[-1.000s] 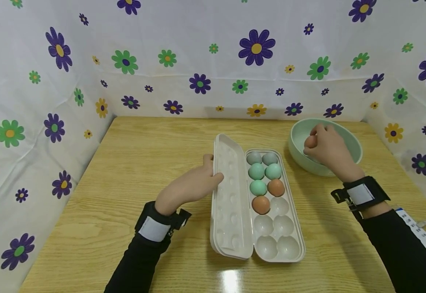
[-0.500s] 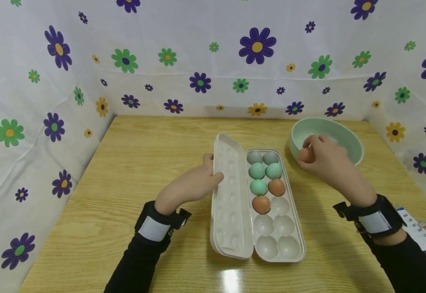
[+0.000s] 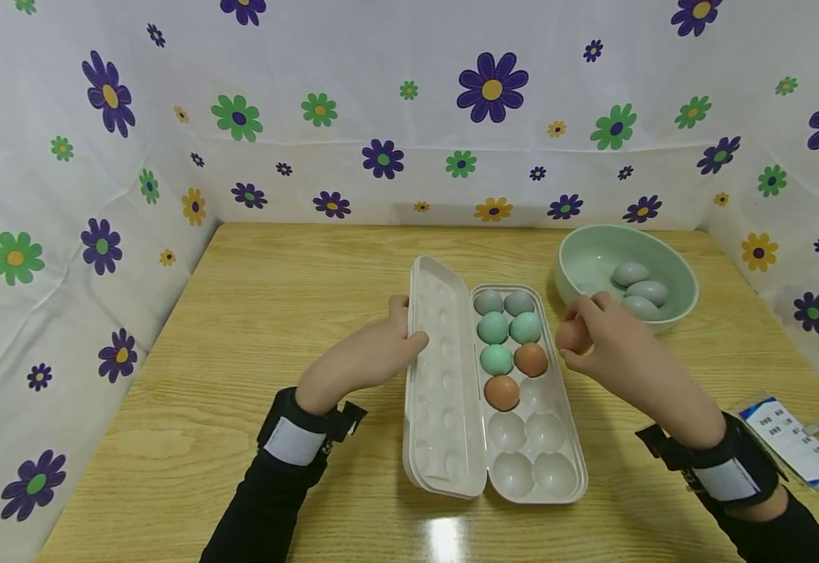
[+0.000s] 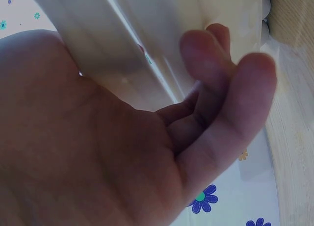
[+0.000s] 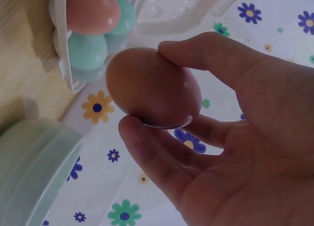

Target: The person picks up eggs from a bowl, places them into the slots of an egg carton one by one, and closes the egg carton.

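The person's left forearm (image 3: 260, 500) and right forearm (image 3: 778, 520), both black-sleeved, slant inward toward each other, the left hand (image 3: 360, 356) gripping between thumb (image 3: 418, 342) and partly bent fingers (image 4: 240, 103), the right hand (image 3: 620, 348), back upward, holding a pinch between its own thumb (image 5: 191, 54) and fingertips (image 5: 132, 130).

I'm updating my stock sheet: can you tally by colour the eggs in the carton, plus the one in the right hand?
Grey eggs: 2, both in the carton
Green eggs: 3, all in the carton
Brown eggs: 3, with 2 in the carton and 1 in the right hand
Total: 8
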`<state>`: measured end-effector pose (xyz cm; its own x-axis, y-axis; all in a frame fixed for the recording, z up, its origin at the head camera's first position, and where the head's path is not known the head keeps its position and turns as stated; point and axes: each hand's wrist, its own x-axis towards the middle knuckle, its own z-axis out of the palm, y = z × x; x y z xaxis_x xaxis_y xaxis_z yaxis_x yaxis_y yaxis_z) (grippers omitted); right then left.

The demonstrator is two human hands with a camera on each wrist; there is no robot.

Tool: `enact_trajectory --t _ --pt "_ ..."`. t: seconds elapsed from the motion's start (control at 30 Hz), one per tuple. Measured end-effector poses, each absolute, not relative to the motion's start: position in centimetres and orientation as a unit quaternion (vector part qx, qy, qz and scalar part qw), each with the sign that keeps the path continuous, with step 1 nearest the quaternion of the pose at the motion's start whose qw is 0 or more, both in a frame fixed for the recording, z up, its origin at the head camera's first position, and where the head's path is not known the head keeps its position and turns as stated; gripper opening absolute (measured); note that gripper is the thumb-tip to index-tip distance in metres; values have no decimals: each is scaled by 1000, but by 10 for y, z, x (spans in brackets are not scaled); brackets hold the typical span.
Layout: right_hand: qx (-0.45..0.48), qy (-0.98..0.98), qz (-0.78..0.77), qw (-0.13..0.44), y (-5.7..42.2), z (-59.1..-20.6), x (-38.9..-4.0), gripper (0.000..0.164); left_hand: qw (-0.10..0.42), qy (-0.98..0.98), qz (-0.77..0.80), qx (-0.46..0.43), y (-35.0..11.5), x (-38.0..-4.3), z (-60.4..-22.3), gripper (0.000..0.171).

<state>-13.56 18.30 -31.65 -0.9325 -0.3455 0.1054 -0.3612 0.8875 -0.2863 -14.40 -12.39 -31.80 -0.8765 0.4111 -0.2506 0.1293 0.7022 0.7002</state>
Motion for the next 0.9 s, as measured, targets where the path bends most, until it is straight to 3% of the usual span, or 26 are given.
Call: enact_trajectory --t 0.57,0.9 --pt "233 -962 134 -38 155 -362 -114 42 200 897 365 150 -124 -144 -317 63" --pt "268 -953 137 0 157 -367 -111 41 198 899 360 153 -123 -144 -318 63"
